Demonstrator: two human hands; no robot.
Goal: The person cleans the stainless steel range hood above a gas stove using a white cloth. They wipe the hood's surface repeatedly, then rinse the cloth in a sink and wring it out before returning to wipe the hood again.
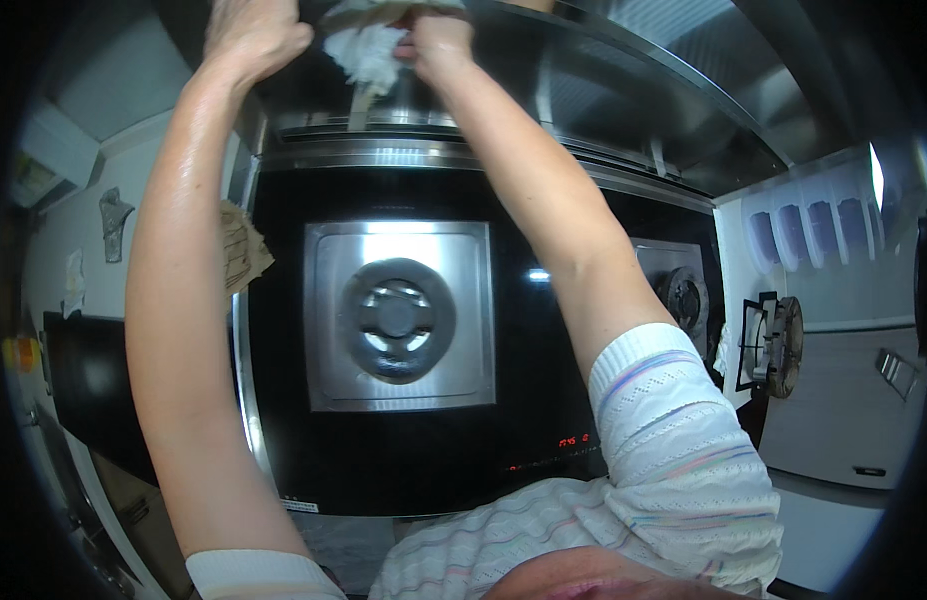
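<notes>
My right hand (442, 45) grips a crumpled white cloth or paper towel (364, 56) against the dark, glossy panel (501, 82) behind the cooktop. A reflection shows in that panel below the wad. Further left, my left hand (255, 36) is raised at the top edge of the view. Its fingers are partly cut off, and whether it holds anything does not show. Between my forearms lies the black glass gas cooktop (403, 457). A square steel drip tray (328, 375) surrounds its bare left burner (398, 321).
A second burner (684, 300) is partly behind my right arm. On the right counter, a pot support (777, 345) stands near translucent purple-tinted containers (816, 229). Crumpled brown paper (243, 247) touches the cooktop's left edge. Crumpled clear plastic (115, 225) lies further left.
</notes>
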